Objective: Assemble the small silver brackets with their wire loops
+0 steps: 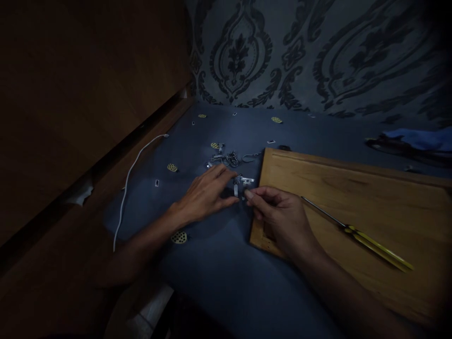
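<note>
My left hand [206, 193] and my right hand [278, 216] meet over a small shiny metal hinge part [242, 184] on the blue patterned bedsheet [219, 268]. Both hands pinch it with thumb and fingertips, the left from the left side, the right from the right. The right hand rests over the near left corner of a wooden cabinet door panel [356, 207]. A yellow-handled screwdriver [367, 240] lies on that panel, just right of my right hand. A heap of more metal hinge parts [226, 159] sits a little beyond the left hand.
A white cable [130, 179] runs along the sheet beside a dark wooden wall on the left. A patterned grey fabric wall rises at the back. Blue cloth [420, 139] lies at the far right. Small screws and plates are scattered on the sheet.
</note>
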`<state>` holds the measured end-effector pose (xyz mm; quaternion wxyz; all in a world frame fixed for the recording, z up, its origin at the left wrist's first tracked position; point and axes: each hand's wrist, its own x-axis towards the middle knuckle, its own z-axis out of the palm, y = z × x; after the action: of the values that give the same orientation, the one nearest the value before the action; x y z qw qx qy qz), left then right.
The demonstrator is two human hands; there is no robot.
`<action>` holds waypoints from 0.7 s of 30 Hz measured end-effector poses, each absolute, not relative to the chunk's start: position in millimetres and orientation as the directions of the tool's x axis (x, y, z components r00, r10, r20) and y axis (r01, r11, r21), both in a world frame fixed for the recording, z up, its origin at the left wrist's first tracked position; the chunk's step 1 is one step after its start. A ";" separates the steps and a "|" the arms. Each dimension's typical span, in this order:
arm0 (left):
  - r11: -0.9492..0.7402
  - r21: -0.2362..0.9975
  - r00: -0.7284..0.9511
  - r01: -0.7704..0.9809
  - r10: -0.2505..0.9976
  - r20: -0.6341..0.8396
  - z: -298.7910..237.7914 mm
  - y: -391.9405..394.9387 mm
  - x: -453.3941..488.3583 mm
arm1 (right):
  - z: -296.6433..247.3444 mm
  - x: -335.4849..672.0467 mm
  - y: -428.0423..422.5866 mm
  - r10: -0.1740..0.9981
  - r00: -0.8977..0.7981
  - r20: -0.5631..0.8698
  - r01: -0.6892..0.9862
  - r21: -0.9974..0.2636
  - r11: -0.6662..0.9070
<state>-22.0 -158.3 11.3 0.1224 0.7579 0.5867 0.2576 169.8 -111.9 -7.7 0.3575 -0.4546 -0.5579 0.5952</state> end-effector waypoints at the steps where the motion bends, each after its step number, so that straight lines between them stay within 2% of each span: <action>1: -0.285 0.505 0.179 0.815 0.952 0.248 10.6 -158.3 -22.3 | -7.9 169.6 -111.5 0.933 -0.329 -0.143 0.081 -0.989 -0.123; 8: -0.226 0.600 0.108 0.767 0.968 0.227 9.0 -158.2 -22.1 | -3.6 168.3 -112.4 0.928 -0.333 -0.167 0.080 -0.986 -0.149; 21: -0.249 0.598 0.101 0.762 0.957 0.271 9.0 -157.1 -22.8 | -2.1 169.5 -113.0 0.930 -0.325 -0.170 0.059 -0.985 -0.160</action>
<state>-22.8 -157.1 9.0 0.1558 0.7254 0.5924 0.3140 169.5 -113.0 -2.1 0.3576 -0.4576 -0.5406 0.6087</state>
